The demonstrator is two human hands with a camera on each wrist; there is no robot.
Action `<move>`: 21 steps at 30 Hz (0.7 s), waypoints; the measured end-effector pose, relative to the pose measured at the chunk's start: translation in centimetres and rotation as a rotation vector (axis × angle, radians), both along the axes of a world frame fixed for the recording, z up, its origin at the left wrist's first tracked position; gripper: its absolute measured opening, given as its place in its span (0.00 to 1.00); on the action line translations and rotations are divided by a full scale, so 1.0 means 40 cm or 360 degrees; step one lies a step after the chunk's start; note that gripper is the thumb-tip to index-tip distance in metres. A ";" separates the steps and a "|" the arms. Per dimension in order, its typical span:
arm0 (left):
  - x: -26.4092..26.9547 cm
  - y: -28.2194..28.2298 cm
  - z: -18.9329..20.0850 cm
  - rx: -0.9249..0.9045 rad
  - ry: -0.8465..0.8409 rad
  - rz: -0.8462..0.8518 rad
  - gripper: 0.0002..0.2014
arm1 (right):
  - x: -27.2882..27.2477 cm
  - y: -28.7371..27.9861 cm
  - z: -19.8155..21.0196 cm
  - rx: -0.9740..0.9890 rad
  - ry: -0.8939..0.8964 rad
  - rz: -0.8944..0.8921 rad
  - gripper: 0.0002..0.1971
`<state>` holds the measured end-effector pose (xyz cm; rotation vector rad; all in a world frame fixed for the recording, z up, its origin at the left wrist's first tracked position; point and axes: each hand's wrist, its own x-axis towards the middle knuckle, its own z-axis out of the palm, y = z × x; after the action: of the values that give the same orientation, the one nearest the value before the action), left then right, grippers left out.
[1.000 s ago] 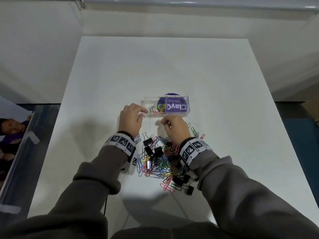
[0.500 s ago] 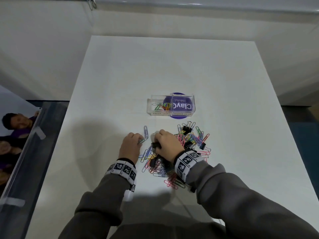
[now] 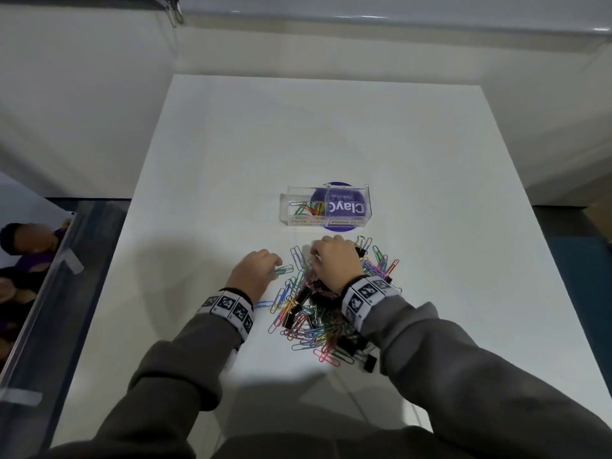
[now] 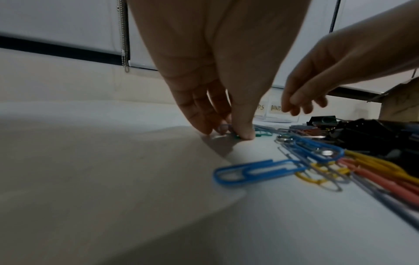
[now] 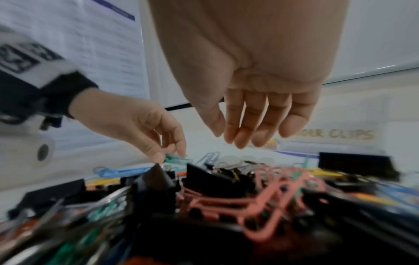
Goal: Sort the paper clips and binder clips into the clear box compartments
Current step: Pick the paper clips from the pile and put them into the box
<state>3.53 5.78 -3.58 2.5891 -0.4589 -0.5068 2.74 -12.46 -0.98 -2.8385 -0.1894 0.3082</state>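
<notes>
Left hand (image 3: 253,273) pinches a green paper clip (image 3: 284,270) against the table (image 3: 231,160) at the pile's (image 3: 318,313) left edge, presumably to lift it. Right hand (image 3: 334,263) hovers above the pile, fingers loose, holding nothing. Clear box (image 3: 326,207) stands just beyond; its left compartment holds paper clips.

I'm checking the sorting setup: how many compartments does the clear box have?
2: the left compartment, labelled paper clips, holds a few coloured clips; the right compartment, labelled binder clips, looks empty.
</notes>
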 end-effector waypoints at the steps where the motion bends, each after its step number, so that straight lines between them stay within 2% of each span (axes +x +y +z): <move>1: -0.001 -0.002 0.000 -0.0003 -0.0005 0.0009 0.09 | 0.015 0.016 -0.001 -0.0051 0.0037 -0.0001 0.14; 4: -0.016 -0.004 -0.001 -0.0036 -0.0058 0.0079 0.06 | 0.040 0.055 -0.004 -0.0152 0.0157 -0.0035 0.17; 11: -0.028 0.013 -0.006 0.0051 -0.0068 0.0200 0.04 | 0.032 0.076 -0.018 -0.0030 0.0350 -0.0116 0.10; 16: 0.037 -0.014 0.040 -0.0264 -0.0150 0.0351 0.03 | 0.001 0.040 -0.005 -0.0102 0.0224 0.0044 0.08; 21: 0.163 -0.120 0.113 -0.0365 -0.0305 0.0255 0.05 | 0.003 -0.017 0.012 0.0107 -0.0001 -0.0216 0.09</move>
<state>10.04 0.99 0.95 2.4347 -0.3454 -0.1420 2.88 -13.16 -0.50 -2.7682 -0.0065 0.2668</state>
